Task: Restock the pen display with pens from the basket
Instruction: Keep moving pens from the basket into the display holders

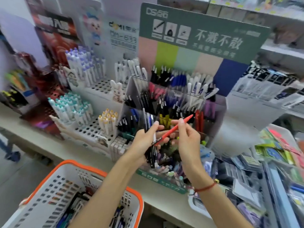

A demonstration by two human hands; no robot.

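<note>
The right hand [187, 139] pinches one red pen [174, 130] near its upper end, its length slanting up and to the right toward the red pens standing in the pen display [218, 112] just beyond, so this hand is the nearer for slotting it in. The left hand [144, 140] grips a bunch of dark pens [152, 155], too blurred to count, with the red pen's lower end touching it. One basket [98, 171] sits below the display, nearest the viewer, more pens inside.
</note>
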